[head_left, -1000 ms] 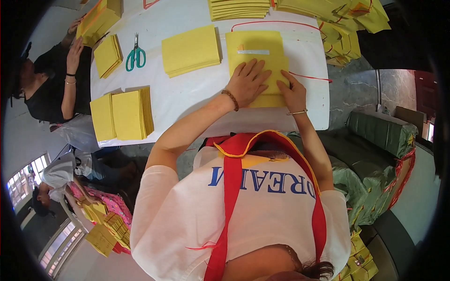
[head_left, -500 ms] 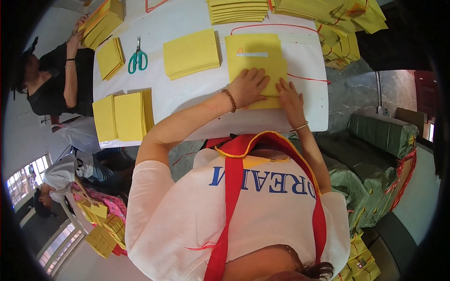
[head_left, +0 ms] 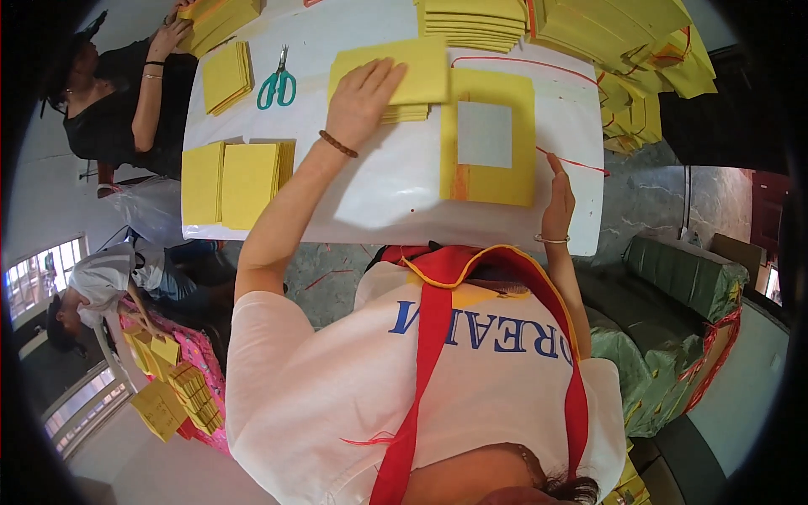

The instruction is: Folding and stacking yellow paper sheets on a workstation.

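Note:
My left hand grips a folded yellow paper packet, its fingers over the top and its thumb out of sight. The packet sits askew over a stack of similar yellow packets. To the right, a flat yellow paper sheet lies on the white table, with a pale rectangle and an orange mark on it. My right hand stands on edge just right of this sheet, fingers stretched out and holding nothing.
Green-handled scissors and more yellow stacks lie to the left. Yellow bundles and a red cord are at the far side. A co-worker handles yellow paper at far left; another person sits lower left.
My left hand has carried the folded packet left onto the stack. My right hand has drawn back toward me, and a sheet with a pale rectangle now shows where both hands pressed.

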The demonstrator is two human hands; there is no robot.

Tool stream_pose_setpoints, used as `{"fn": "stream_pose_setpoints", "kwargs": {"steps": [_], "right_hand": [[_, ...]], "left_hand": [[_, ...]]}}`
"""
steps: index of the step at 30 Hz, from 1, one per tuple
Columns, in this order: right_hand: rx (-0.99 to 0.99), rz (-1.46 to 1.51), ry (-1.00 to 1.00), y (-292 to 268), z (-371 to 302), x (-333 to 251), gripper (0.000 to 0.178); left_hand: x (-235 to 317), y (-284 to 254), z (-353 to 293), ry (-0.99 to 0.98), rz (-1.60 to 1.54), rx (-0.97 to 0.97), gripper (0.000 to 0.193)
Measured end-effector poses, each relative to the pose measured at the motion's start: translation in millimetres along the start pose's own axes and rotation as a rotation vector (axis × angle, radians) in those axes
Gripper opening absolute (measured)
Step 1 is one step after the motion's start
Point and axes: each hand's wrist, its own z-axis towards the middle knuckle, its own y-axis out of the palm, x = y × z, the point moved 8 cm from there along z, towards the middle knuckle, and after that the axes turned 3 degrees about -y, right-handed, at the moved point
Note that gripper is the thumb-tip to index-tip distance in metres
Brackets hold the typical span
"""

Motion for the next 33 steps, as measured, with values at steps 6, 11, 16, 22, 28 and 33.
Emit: {"fn": "stream_pose_setpoints", "kwargs": {"steps": [6,11,16,22,28,33], "right_hand": [[-0.042,-0.036,0.009,9.8,-0.4,12.8,0.039],[-0.054,-0.074,-0.001,11.7,-0.7,14.3,0.035],[-0.078,-0.087,0.013,14.2,0.9,10.1,0.031],[-0.056,-0.090,0.031,11.6,3.3,16.4,0.029],[-0.044,-0.111,0.001,11.6,3.9,15.9,0.027],[-0.058,-0.087,-0.034,13.5,3.7,13.8,0.025]], "left_hand": [[-20.7,63.8,-49.8,-0.097,-0.057,-0.347,0.057],[-24.3,58.5,-45.7,-0.103,-0.187,-0.332,0.049],[-32.3,58.2,-38.8,-0.107,-0.128,-0.348,0.041],[-29.2,46.4,-25.7,-0.020,0.033,-0.275,0.042],[-20.7,76.7,-58.0,-0.122,0.056,-0.327,0.056],[-21.9,76.6,-59.8,-0.138,0.063,-0.302,0.058]]}}
